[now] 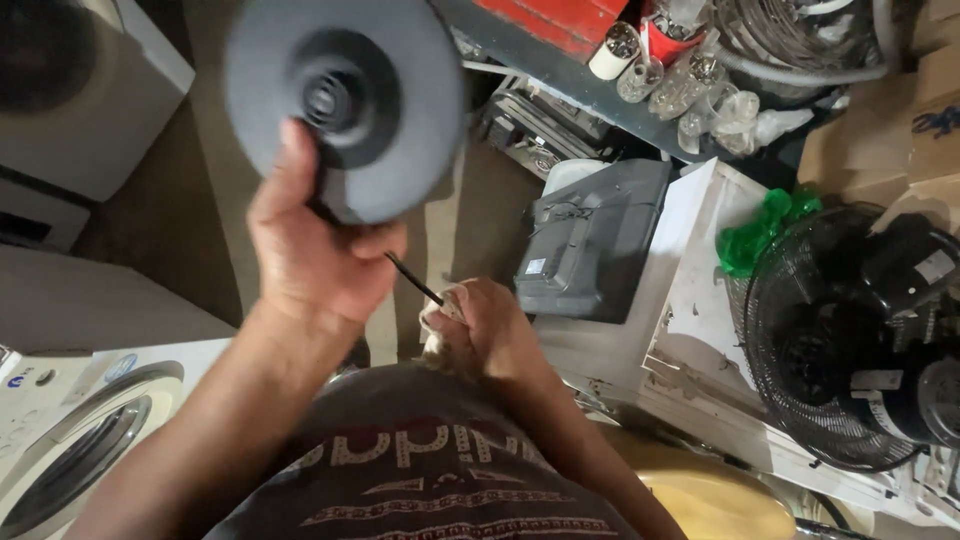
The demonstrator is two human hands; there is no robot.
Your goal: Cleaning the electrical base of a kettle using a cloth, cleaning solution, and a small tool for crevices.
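Grey round disc with a ribbed hub sits high in the head view, raised over a cluttered workshop floor. A washing machine stands at lower left, a black fan guard at right beside a white panel bearing a grey casing. Above, a shelf carries clear bags and a red box. Left hand is lifted, fingers clamped on the disc's lower edge. Right hand is fisted around a thin black rod and pale cloth

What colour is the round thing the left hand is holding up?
The round disc is dark grey all over, with a ribbed hub; the head view shows it, held by the left hand.
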